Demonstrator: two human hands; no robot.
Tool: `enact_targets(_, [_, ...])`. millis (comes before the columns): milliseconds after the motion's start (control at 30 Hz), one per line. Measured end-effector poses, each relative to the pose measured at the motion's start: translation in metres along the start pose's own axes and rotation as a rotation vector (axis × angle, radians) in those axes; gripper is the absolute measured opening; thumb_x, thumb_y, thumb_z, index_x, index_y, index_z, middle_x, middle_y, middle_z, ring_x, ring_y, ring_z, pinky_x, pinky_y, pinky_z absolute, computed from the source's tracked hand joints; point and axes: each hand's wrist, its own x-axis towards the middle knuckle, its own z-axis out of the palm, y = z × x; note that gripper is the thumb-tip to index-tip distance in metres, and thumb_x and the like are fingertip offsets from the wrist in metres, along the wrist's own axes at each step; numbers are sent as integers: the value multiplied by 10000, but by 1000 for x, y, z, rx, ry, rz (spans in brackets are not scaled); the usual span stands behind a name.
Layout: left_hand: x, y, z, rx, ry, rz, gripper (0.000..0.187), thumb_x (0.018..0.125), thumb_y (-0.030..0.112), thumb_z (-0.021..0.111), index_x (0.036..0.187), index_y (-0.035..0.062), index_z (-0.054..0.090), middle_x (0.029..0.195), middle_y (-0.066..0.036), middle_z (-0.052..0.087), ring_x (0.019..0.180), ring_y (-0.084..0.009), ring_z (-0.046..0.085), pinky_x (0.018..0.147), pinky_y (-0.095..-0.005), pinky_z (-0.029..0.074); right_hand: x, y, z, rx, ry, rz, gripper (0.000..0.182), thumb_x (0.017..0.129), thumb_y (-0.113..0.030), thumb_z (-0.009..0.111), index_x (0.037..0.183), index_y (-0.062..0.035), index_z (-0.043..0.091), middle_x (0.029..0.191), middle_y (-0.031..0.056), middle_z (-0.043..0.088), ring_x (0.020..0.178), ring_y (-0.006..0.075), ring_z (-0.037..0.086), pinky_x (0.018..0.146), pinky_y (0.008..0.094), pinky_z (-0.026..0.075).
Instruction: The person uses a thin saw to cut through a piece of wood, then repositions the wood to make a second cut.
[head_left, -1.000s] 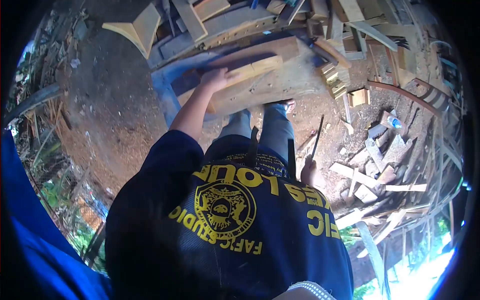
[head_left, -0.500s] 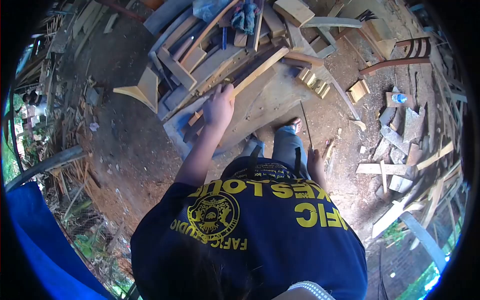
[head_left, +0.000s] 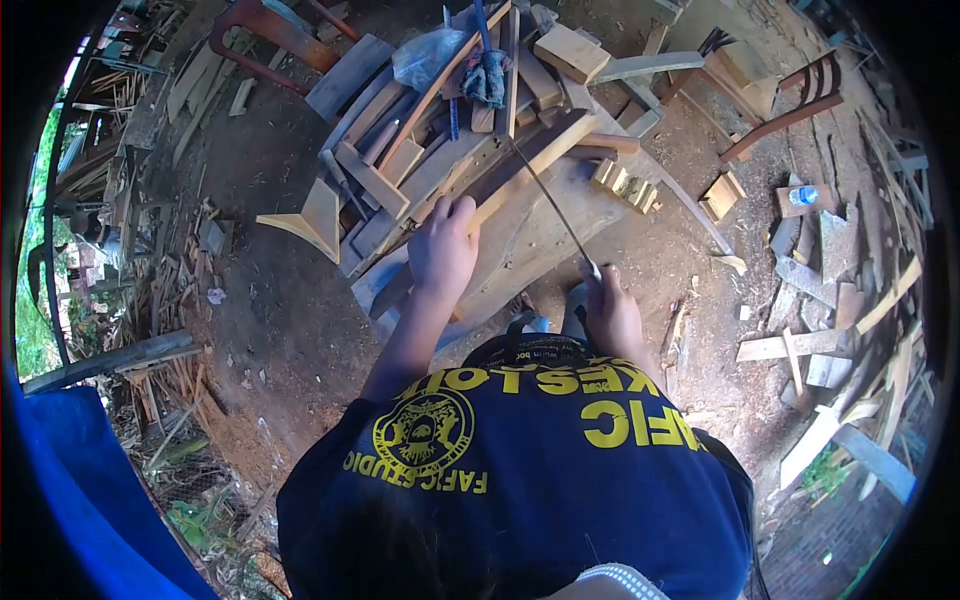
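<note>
My left hand [head_left: 443, 246] is closed round the near end of a long narrow piece of wood [head_left: 537, 157], which slants up and to the right over the workbench [head_left: 520, 240]. In my right hand [head_left: 611, 305] is a long thin-bladed tool [head_left: 553, 203], gripped by its handle in front of my body. Its dark blade looks edge-on from here, so its kind is unclear. The blade runs up and left, crossing over the piece of wood, with its tip by an upright thin slat [head_left: 513, 75].
Wood offcuts [head_left: 372, 180] and a clear plastic bag [head_left: 425, 62] crowd the bench's far side, near a dark rag [head_left: 485, 80]. Grooved wood blocks [head_left: 624, 187] sit at its right edge. A bottle [head_left: 802, 196] and scrap boards [head_left: 790, 345] lie on the ground to the right.
My right hand has come up and forward from beside my leg, swinging the thin-bladed tool across the piece of wood. My left hand still holds the wood.
</note>
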Motion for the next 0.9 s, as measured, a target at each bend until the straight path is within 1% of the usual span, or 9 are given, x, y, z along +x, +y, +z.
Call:
enact_targets(267, [-4,-7,-4,25,-40,-49,249,745,140,682,933,98,524,931,-106,543,852,-340,601,674,-445,502,-16,4,8,522,384,-258,165,933,-176,510,1010,-31,500,812,275,600,747,462,587,604,442,484])
enact_targets(367, [-5,-10,3,48,-69,-44,243,754,151,675,939,98,526,935,-105,544,849,-343,601,667,-448,504,3,19,25,21,41,-12,104,923,-115,503,915,-23,453,766,262,587,698,464,571,586,457,463])
enact_targets(567, [-14,-20,16,6,-106,-41,231,765,165,667,943,100,536,956,-114,560,853,-348,610,675,-454,510,-15,23,22,459,340,-286,251,918,-86,498,1167,-53,506,762,231,616,690,421,613,618,423,499])
enact_targets(667, [-16,-23,19,-23,-131,-40,237,766,167,667,948,93,534,992,-124,575,879,-347,613,696,-451,515,1,18,33,74,256,-379,183,926,-115,502,1097,-51,511,752,236,612,680,432,612,595,437,497])
enact_targets(700, [-16,-24,20,-16,-172,-43,244,766,169,668,950,87,531,1013,-129,581,895,-347,613,706,-450,518,2,18,40,-105,-21,10,132,925,-143,519,1011,-44,502,728,241,600,659,441,605,570,458,486])
enact_targets(733, [-17,-26,23,-18,-171,-49,244,766,169,668,950,87,531,1013,-129,581,895,-347,613,706,-450,518,0,20,41,-108,-25,6,132,925,-143,519,1011,-44,502,728,241,600,659,441,605,570,458,486])
enact_targets(800, [-20,-33,33,20,-161,-67,269,763,166,675,988,95,547,989,-105,580,880,-299,631,686,-420,531,-3,15,35,169,21,-14,226,954,-93,455,1145,-31,559,874,244,612,812,378,650,642,393,477])
enact_targets(867, [-25,-37,39,-12,-185,-105,276,770,177,672,998,88,547,998,-113,583,885,-303,633,695,-423,532,-4,1,22,306,190,-122,229,969,-116,446,1146,-12,547,737,81,580,599,147,554,541,279,432])
enact_targets(900, [-26,-38,42,-44,-195,-129,283,777,188,670,1008,80,547,1007,-121,587,890,-307,634,705,-425,533,-5,3,23,407,258,-173,179,942,-74,464,1097,-19,533,725,127,583,608,203,589,531,298,444])
